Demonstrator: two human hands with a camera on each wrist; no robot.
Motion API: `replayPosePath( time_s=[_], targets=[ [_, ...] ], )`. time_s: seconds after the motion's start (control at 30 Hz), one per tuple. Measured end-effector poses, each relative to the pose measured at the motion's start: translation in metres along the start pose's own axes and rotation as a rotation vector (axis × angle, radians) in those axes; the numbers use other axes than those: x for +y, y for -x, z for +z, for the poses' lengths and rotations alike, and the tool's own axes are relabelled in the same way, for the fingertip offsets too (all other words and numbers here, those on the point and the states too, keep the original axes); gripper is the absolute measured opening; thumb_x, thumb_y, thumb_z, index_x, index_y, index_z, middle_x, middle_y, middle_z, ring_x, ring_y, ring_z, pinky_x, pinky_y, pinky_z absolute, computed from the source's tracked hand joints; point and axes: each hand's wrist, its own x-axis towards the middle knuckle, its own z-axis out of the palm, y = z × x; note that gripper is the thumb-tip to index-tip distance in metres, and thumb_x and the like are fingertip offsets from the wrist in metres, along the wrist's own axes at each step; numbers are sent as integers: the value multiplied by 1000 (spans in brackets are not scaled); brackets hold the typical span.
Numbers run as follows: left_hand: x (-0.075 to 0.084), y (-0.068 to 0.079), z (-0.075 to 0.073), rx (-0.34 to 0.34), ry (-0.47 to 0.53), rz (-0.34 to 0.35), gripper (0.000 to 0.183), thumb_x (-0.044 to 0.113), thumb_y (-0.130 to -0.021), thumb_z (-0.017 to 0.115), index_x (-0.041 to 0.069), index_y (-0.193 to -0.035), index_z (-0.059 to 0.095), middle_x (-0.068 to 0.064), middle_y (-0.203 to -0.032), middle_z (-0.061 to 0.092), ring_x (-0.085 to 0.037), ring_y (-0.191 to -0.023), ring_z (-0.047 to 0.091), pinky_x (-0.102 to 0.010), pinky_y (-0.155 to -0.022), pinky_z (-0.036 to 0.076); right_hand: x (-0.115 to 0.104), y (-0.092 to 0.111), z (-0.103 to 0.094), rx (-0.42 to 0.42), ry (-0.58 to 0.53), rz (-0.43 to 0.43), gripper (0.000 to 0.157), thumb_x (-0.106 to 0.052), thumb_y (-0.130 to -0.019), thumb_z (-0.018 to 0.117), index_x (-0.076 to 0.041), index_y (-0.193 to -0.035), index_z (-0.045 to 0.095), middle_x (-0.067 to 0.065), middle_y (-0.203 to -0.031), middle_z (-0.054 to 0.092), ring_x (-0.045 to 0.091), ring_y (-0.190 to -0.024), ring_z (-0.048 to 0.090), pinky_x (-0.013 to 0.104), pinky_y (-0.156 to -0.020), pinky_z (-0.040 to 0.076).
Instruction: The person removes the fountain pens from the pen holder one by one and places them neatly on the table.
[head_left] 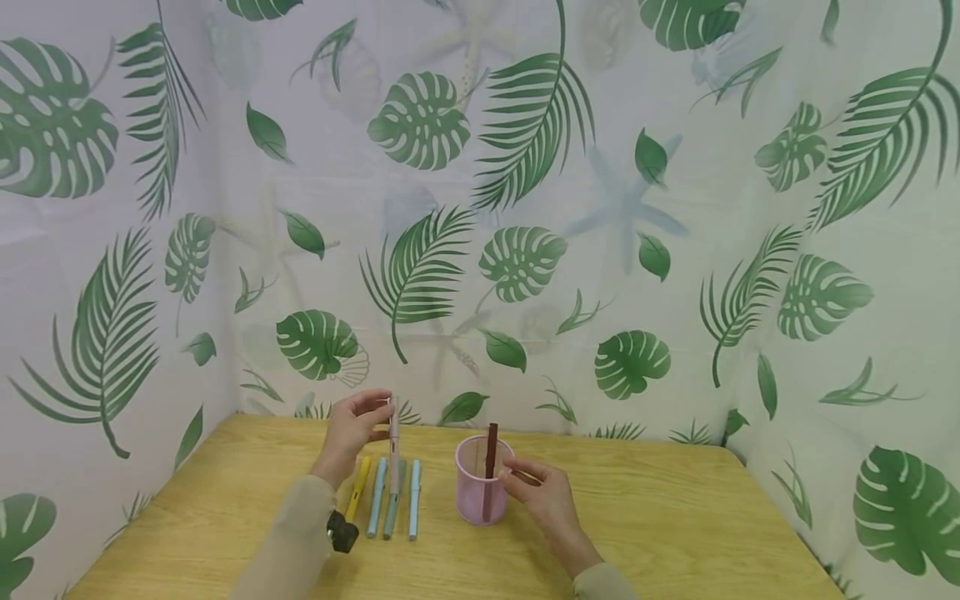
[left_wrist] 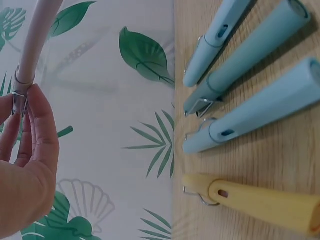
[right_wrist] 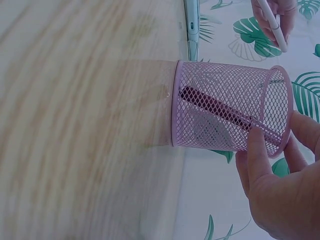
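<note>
My left hand (head_left: 354, 432) pinches a pale pink pen (head_left: 394, 462) near its clip and holds it upright above a row of pens. In the left wrist view, the clip of the pink pen (left_wrist: 39, 42) sits between thumb and fingertips. My right hand (head_left: 543, 497) grips the rim of a pink mesh pen holder (head_left: 471, 500), thumb and fingers about its upper edge. Inside the holder leans a dark red pen (head_left: 491, 442), its upper end above the rim in the head view. In the right wrist view, the dark red pen (right_wrist: 215, 106) shows through the mesh.
Left of the holder lie a yellow pen (head_left: 362, 479), a light blue pen (head_left: 377, 504), a grey-green pen (head_left: 390, 517) and another light blue pen (head_left: 415, 504), side by side on the wooden table (head_left: 660, 517). A leaf-patterned curtain (head_left: 525, 333) stands behind the table's back edge.
</note>
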Motion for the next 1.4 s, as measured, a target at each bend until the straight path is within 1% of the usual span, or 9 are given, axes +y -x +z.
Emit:
replayPosePath(
  time_s=[0.2,0.43,0.6,0.7,0.83,0.93,1.07,1.27,1.4],
  targets=[
    [-5,-2,-9,-3,-25,-8,36,10,-94,65,-3,-127,59,-14,-111,67,-13,-85,66,-34,-74,60,-1,1,0,-6,-3,-14,34,-10,-90,71,9,-117,66,28,-134,55,36,-119,60,33,-87,57],
    [-6,-3,-14,28,-53,-43,32,13,-95,65,4,-125,62,-21,-123,63,-14,-88,66,-37,-79,60,-1,0,0,-3,-7,-14,34,-10,-89,72,8,-117,66,28,-134,55,35,-119,60,32,-88,57],
    [-10,-4,-15,31,-77,-62,35,9,-94,66,0,-127,60,-16,-116,66,-15,-89,65,-40,-81,60,-1,0,0,-2,-7,-19,32,-9,-89,71,8,-116,67,28,-133,56,33,-117,61,31,-87,58],
    [-12,-4,-18,31,-84,-67,36,7,-93,65,-1,-128,60,-15,-116,66,-15,-88,64,-37,-79,60,-2,0,0,2,0,-13,31,-10,-89,71,7,-115,68,27,-132,58,32,-116,62,31,-87,57],
    [-12,-4,-23,25,-91,-74,37,5,-94,63,-2,-130,58,-19,-121,63,-15,-88,63,-35,-78,60,-3,1,0,3,7,-2,31,-10,-89,72,6,-115,68,26,-132,58,32,-117,61,33,-89,57],
    [-13,-3,-26,5,-97,-88,38,4,-94,62,-3,-131,57,-21,-122,62,-14,-87,65,-36,-79,60,-3,2,-1,0,7,-3,32,-10,-89,71,6,-116,68,27,-132,58,31,-116,62,33,-89,57],
    [-17,-3,-31,-38,-116,-108,38,4,-95,60,-4,-132,55,-21,-121,62,-14,-86,66,-37,-80,60,-2,2,-1,-7,11,-8,32,-11,-90,71,6,-117,67,27,-132,58,31,-115,62,33,-88,57],
    [-24,-1,-43,-101,-141,-143,39,4,-95,59,-7,-132,53,-18,-116,64,-13,-83,65,-36,-77,60,-1,2,0,-23,6,-9,34,-12,-90,70,7,-118,66,28,-135,55,37,-121,59,35,-91,56],
    [-27,0,-50,-128,-173,-165,39,2,-94,59,-9,-131,53,-19,-114,67,-14,-82,66,-35,-76,60,-3,3,0,-14,-8,-11,33,-11,-90,71,7,-118,66,27,-135,56,37,-120,59,35,-91,56]
  ],
)
